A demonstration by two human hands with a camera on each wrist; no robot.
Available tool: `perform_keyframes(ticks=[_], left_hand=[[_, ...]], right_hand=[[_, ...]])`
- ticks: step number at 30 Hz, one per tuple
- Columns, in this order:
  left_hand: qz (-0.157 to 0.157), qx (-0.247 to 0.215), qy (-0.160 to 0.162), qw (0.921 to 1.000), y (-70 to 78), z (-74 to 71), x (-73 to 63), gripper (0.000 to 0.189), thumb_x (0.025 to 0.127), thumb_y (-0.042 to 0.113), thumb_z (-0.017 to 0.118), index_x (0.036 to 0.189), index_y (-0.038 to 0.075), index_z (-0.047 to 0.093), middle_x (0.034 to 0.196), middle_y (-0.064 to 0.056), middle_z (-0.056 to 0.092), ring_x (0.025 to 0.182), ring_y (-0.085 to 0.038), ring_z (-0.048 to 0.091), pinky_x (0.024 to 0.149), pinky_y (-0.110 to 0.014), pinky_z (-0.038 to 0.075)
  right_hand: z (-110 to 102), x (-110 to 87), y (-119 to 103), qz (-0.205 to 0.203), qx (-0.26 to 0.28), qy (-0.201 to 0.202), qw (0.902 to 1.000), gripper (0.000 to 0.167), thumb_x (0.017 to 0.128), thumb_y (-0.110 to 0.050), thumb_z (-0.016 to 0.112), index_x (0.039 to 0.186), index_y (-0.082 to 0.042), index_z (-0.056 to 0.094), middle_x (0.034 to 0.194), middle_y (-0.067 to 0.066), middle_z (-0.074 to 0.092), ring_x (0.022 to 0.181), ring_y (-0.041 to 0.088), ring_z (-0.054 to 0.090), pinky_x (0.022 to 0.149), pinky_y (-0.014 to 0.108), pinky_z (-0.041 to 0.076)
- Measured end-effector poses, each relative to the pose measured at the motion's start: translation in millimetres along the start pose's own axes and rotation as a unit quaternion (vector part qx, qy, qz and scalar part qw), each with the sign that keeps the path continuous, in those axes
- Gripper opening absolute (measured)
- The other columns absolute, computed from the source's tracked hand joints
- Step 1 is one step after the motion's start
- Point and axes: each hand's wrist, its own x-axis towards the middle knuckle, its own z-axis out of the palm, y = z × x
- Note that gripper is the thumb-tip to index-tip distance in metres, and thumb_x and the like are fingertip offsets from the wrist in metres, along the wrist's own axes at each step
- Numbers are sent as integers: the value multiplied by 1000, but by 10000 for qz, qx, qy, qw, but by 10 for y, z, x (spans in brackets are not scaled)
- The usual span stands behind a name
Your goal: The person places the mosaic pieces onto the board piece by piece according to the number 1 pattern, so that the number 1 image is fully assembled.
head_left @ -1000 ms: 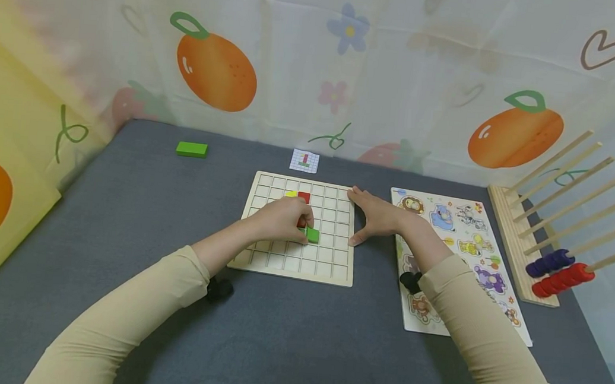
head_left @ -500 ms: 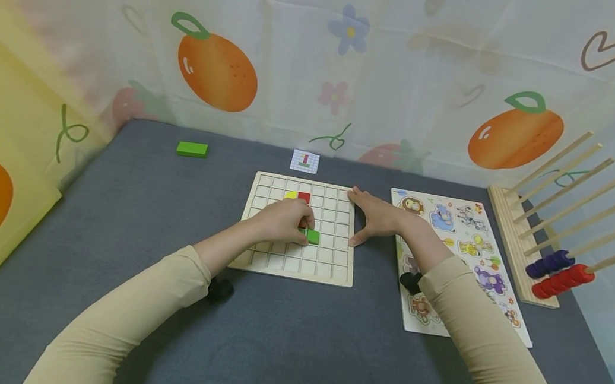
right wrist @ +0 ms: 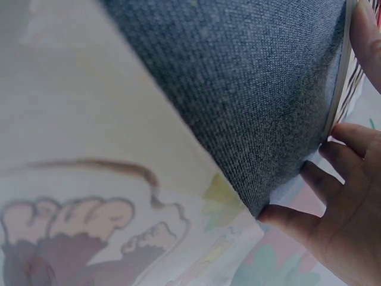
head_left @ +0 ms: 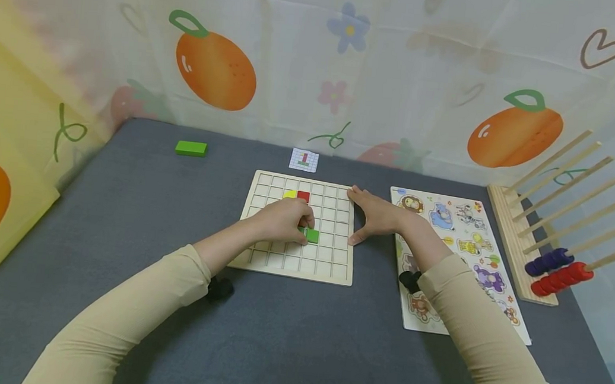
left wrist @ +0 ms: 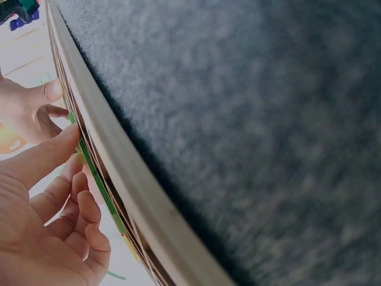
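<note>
A pale wooden grid board (head_left: pixel 281 261) lies on the table. My left hand (head_left: pixel 280 218) is over its middle, thumb and fingertips pinching a green block (head_left: pixel 312 236) set low in the grid. In the left wrist view the thumb and fingertip meet at the green strip (left wrist: pixel 102 189), while the other fingers curl loosely. The hand hides part of the block and the squares around it. Above it show a red block (head_left: pixel 303 196) and a yellow block (head_left: pixel 290 194). My right hand (head_left: pixel 378 216) rests against the board's right edge, thumb and fingers spread apart.
A small printed pattern card (head_left: pixel 304 160) lies behind the board. Another green block (head_left: pixel 191 149) sits at the back left. To the right are an animal puzzle board (head_left: pixel 464 244), partly under the right forearm, and a wooden peg rack (head_left: pixel 523 249) with blue and red beads.
Almost nothing moves. Both hands keep their places at the board, and a sliver of red seen under the left hand a second ago is now covered.
</note>
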Motion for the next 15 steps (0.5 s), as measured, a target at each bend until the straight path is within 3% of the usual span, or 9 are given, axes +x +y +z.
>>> perform_keyframes(ticks=[9,15], left_hand=[[-7,-112,-8,9999,-11,-31,-24,26,76,17,82,99,9,72,94,-3,68,86,-15,58,79,-28,48],[47,-93,246,9996,-63,-70,-71,21,85,24,76,100,9,74,94,-3,66,86,-17,58,78,-30,48]], right_hand=[[10,11,0,-49,10,46,10000,116,79,-40,82,158,-2,6,167,20,-5,154,44,-1,124,59,8],[24,-1,0,-10,21,9,10000,115,79,-38,82,158,-2,6,167,19,-5,154,44,-2,124,59,7]])
